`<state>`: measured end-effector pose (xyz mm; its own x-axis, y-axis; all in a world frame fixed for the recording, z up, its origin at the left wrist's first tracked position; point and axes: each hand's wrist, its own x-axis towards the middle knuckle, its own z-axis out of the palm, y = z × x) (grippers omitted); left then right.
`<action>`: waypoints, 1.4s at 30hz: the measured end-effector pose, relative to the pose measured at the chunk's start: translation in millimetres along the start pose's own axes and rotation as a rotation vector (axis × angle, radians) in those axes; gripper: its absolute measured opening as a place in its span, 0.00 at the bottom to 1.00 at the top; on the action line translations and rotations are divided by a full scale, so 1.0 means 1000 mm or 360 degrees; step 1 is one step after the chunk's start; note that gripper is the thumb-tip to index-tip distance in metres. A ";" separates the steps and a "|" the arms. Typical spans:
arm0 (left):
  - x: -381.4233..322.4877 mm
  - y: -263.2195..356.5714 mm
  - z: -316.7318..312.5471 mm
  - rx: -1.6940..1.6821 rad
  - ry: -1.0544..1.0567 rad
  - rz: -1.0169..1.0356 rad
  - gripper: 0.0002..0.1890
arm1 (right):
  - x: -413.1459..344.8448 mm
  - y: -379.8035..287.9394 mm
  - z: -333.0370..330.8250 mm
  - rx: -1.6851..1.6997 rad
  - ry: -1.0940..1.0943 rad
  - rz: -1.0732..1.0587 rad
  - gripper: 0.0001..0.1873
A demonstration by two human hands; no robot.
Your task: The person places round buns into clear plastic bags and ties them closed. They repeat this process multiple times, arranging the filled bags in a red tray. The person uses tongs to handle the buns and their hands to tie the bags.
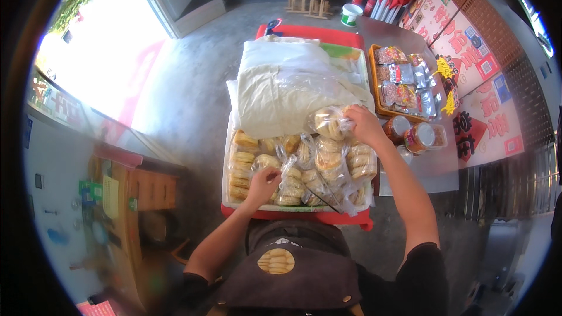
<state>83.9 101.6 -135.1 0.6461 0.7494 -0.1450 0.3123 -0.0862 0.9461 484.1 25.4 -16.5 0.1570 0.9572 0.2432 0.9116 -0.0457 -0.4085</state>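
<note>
My right hand (364, 125) grips the gathered top of a clear plastic bag of round flat pastries (328, 123), at the front right edge of a cream cloth (281, 105). My left hand (264, 181) is over bagged pastries at the front of a white tray (225, 175), its thumb and fingertips close together beside a bag's twisted neck (287, 164); whether it holds any plastic cannot be told. Several bags of pastries (329, 158) fill the tray's front, and loose stacked pastries (241, 175) line its left side. Dark tongs (322, 199) lie slantwise over the bags.
The tray rests on a red table (307, 216). To the right, a wicker basket (374, 74) holds packaged snacks, with lidded jars (419, 136) in front of it. A white bucket (351, 14) and wooden stools (309, 1) stand beyond. A wooden cabinet (151, 188) is at the left.
</note>
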 end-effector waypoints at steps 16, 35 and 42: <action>0.243 0.063 0.022 0.0672 -0.0002 0.0527 0.35 | -0.019 0.050 0.062 -0.0004 0.0064 0.0642 0.18; 0.046 -0.027 -0.056 0.0696 0.0555 0.0380 0.13 | -0.126 -0.158 0.123 0.0375 0.0361 0.0242 0.16; -0.065 -0.051 -0.043 0.0875 0.0414 0.0282 0.21 | -0.048 -0.103 0.102 0.0264 0.0565 0.0339 0.13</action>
<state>-3.9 85.5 -161.4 0.5521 0.8218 0.1408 0.5726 -0.4965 0.6523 343.5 13.4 -75.8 0.4820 0.7725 0.4135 0.7759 -0.1570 -0.6110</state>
